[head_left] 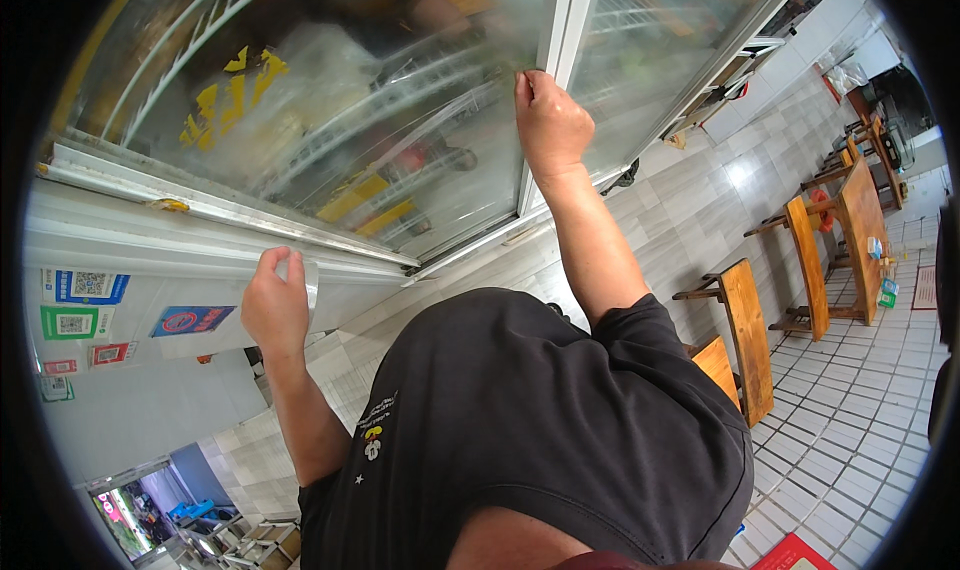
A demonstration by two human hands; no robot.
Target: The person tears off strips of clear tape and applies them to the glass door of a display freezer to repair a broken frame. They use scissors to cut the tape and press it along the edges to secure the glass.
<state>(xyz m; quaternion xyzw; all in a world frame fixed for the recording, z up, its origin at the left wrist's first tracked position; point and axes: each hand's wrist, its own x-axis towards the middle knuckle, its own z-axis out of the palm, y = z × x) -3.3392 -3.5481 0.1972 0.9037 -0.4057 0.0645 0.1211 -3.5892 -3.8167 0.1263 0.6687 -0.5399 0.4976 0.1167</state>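
Observation:
My right hand (553,120) is closed in a pinch against the glass door (470,170) of a display fridge, beside its pale upright frame (566,30). Whatever lies between those fingertips is hidden. Lower and to the left, my left hand (277,300) is curled closed in front of the fridge's white lower panel (350,270). A whitish, curved, band-like thing (312,288) shows at its fingers; its kind is unclear. Torn yellow lettering (235,100) sticks to the glass, and wire shelves (340,135) with bagged goods show blurred behind it.
Several stickers with square codes (85,288) are on the white surface at left. Wooden benches (748,340) and a wooden table (860,230) stand on the tiled floor (840,410) to the right. A red flat thing (793,552) lies at the lower right.

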